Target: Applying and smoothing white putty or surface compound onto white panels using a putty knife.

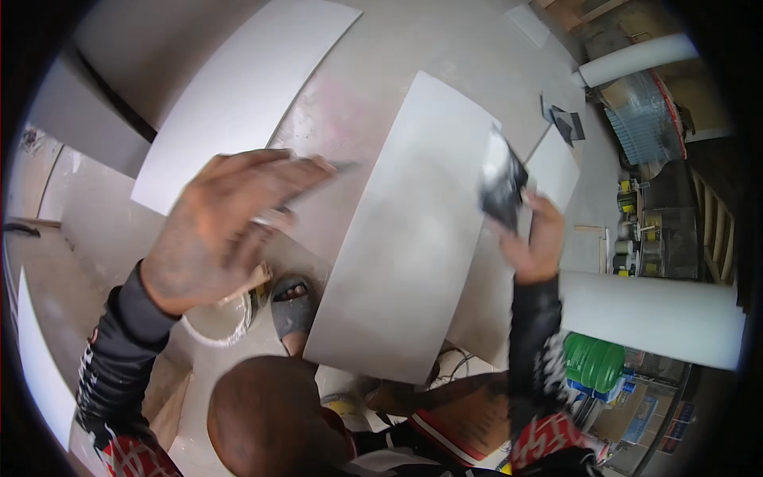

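My left hand (226,219) is raised over the floor left of a long white panel (397,230), its fingers bent together. A thin dark flat piece (346,167) juts from its fingertips; motion blur hides its kind. Above the panel's right edge, my right hand (536,242) pinches a dark, shiny flat sheet (502,179) between thumb and fingers. The sheet is blurred and catches white light. The panel lies lengthwise before me, its grey-white face bare of tools.
Another white panel (246,95) lies at the far left. A whitish bucket (218,320) stands below my left hand, near my slippered foot (292,306). White rolls (652,314), a green water jug (594,362), cans (626,246) and dark scraps (566,123) are to the right.
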`<state>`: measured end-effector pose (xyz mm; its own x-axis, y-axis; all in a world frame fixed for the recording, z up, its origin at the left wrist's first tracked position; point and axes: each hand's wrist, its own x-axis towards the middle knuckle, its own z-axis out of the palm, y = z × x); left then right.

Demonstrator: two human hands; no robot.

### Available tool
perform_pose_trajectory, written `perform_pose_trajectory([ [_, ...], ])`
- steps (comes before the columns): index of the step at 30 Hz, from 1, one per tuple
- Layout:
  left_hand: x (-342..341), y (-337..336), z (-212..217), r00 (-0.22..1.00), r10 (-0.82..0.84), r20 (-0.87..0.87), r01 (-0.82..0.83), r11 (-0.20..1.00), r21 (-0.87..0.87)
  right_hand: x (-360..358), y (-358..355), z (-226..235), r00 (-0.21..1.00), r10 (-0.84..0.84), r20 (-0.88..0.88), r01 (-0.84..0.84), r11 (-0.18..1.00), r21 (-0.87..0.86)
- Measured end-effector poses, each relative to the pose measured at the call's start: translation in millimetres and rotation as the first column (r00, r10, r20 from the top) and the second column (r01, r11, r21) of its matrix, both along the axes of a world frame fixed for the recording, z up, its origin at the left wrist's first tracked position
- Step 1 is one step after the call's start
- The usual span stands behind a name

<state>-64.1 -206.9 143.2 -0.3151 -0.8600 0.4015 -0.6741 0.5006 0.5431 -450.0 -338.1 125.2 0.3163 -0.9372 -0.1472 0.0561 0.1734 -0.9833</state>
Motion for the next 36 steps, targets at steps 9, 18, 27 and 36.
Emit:
perform_pose_trajectory([
  [9, 127.7, 32.0, -134.1, 0.227, 0.623, -0.749, -0.474, 0.742, 0.474, 80.0, -298.6, -100.4, 0.375, -0.028, -0.926, -0.606, 0.749, -0.268],
  [18, 113.3, 58.3, -151.0, 0.141, 0.712, -0.688, -0.407, 0.675, 0.615, 65.8, -321.3, -178.5, 0.122, -0.393, -0.911, -0.789, 0.519, -0.329],
  [27, 124.5, 67.5, -161.2, 0.154, 0.609, -0.778, -0.27, 0.784, 0.56, 62.6, -370.4, -115.8, 0.1, -0.211, -0.972, -0.538, 0.811, -0.231],
  [36, 92.4, 44.1, -151.7, -0.031, 0.75, -0.66, -0.555, 0.537, 0.636, 86.3, -390.1, -118.5, 0.056, -0.109, -0.992, -0.562, 0.818, -0.122],
])
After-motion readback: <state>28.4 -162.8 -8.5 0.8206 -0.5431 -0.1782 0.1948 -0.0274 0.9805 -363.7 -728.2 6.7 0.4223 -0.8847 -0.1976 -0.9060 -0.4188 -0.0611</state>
